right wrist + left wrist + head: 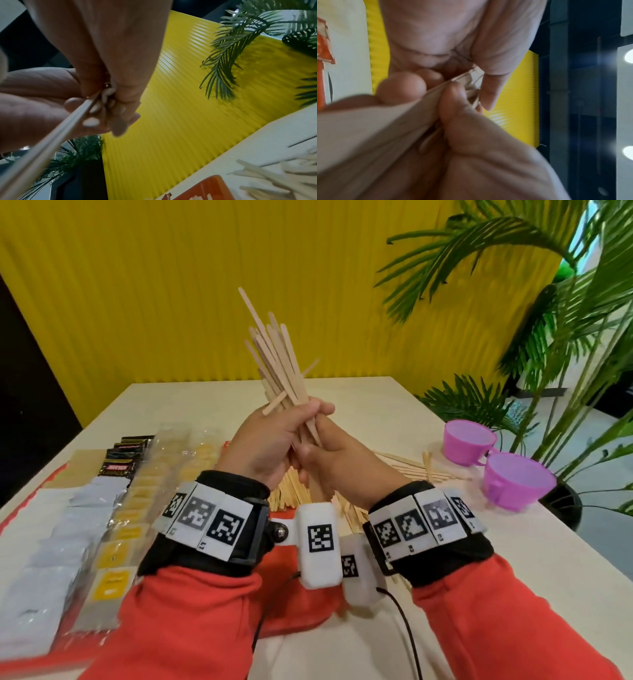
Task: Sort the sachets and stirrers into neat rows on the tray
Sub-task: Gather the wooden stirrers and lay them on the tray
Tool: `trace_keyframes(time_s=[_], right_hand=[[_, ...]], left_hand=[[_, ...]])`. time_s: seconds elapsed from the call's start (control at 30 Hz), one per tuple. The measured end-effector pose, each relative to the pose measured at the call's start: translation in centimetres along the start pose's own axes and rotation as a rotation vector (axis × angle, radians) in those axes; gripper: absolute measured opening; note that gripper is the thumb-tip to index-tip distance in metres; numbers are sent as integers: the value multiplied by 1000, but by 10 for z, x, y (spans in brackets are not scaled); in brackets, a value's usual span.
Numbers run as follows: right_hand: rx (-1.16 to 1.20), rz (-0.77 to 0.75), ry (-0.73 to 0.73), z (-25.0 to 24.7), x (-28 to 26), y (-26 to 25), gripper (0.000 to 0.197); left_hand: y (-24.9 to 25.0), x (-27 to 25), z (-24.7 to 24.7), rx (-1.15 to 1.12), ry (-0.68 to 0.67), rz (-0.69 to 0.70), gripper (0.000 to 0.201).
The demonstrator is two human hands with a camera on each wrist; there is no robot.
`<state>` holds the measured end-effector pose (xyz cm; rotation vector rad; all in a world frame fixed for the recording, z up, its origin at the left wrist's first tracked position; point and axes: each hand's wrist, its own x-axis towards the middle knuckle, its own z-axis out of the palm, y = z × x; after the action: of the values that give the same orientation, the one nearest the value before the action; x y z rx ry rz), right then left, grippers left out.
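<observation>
Both hands hold a fanned bundle of wooden stirrers [277, 361] upright above the table. My left hand [301, 416] grips the bundle at its middle. My right hand [318, 453] grips its lower ends just beneath. In the left wrist view the stirrers [467, 78] are pinched between thumb and fingers. The right wrist view shows one stirrer [51, 135] running through the fingers. On the red tray [54, 472], rows of white sachets [68, 525], yellow sachets [120, 542], black sachets [126, 460] and clear packets [178, 446] lie at the left. More stirrers [294, 494] lie on the tray under my hands.
Loose stirrers [411, 467] lie on the white table [376, 405] right of the tray, also in the right wrist view as loose stirrers [274, 175]. Two pink cups [469, 440] [517, 481] stand near the right edge. A palm plant [565, 337] leans over that side. A yellow wall stands behind.
</observation>
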<state>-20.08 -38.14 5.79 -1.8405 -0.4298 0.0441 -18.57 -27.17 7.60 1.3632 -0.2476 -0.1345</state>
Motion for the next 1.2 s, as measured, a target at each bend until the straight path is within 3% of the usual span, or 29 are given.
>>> trace_keyframes(time_s=[0.27,0.4,0.63,0.77,0.87,1.03,1.2], right_hand=[[41,41,-200,-5,10,-1,19],[11,131,-218,-23,12,4,15],[79,149,-83,-42,22,5,24],[119,139,-114,-39,26,7,17],[182,108,-90,-39,29,7,17],[478,39,59,-46,30,3,16],[560,30,232,-49,29,0,25]], left_hand=[[1,6,-11,18,11,-14,46],[0,7,-16,12,-7,-11,44],[-10,13,-24,-24,-139,-11,31],[-15,14,-24,13,-228,-27,25],[-17,14,-23,9,-218,-53,21],[-22,12,-24,40,-283,-80,25],[-25,10,-20,129,-355,-146,23]])
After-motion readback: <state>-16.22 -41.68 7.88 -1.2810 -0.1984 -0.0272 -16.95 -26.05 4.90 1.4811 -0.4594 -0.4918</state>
